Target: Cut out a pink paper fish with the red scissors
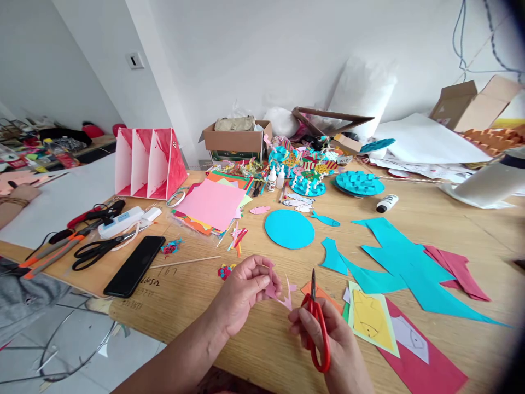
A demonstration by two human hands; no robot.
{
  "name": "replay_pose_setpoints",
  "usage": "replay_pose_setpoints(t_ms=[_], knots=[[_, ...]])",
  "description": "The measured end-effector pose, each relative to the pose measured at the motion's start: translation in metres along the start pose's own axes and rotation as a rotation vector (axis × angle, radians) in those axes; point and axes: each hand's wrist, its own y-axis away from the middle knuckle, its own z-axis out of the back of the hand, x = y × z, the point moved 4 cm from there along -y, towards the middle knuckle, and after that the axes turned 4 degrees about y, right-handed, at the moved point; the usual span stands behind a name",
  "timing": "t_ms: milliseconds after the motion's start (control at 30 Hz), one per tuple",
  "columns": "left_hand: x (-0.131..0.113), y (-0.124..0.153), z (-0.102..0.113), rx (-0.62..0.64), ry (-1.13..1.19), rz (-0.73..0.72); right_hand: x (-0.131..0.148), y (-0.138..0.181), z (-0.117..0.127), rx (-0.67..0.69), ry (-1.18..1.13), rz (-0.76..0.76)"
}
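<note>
Between the thumb and fingers of my left hand (245,293) is a thin, curling strip of pink paper (289,298). My right hand (340,342) grips red-handled scissors (326,350), whose blades are together and point away from me, just right of the strip. Beyond both hands lies a blue paper circle (289,229). Under and beside my right hand are orange paper (328,293), a yellow sheet (371,312) with a fish outline, and a white fish drawing (410,336) on red paper (435,361).
Blue offcuts (414,262) spread across the right. A black phone (134,265), black scissors (92,253), a power strip (121,221) and stacked coloured paper (211,203) lie leftward. Glue bottles (272,179) and blue decorated discs (359,183) stand farther back. Another person's hand (20,197) rests far left.
</note>
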Motion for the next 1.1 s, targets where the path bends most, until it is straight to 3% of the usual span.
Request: replay_pose_setpoints(t_ms=[200,333,433,567,700,867,1000,1100], knots=[[-0.001,0.004,-0.009,0.035,-0.495,-0.076,0.024,-0.007,0.013,-0.149,0.027,0.149],[0.001,0.007,-0.011,0.082,-0.816,-0.217,0.036,-0.017,0.000,-0.046,-0.004,0.171],[0.004,0.008,-0.010,0.126,-0.914,-0.296,0.037,-0.023,-0.010,0.030,0.013,0.159],[0.002,0.010,-0.007,0.135,-0.885,-0.241,0.032,-0.027,-0.012,0.076,-0.001,0.153],[-0.008,0.013,0.000,0.039,-0.866,-0.185,0.029,-0.027,-0.007,0.001,0.025,0.161],[0.006,0.008,0.008,0.094,-0.752,-0.107,0.026,-0.028,-0.006,-0.107,-0.033,0.210],[0.009,0.005,0.011,0.028,-0.688,-0.090,0.026,-0.024,-0.004,-0.048,0.039,0.200],[0.000,0.007,0.011,-0.034,-0.602,-0.053,0.026,-0.014,-0.002,0.109,0.212,0.215]])
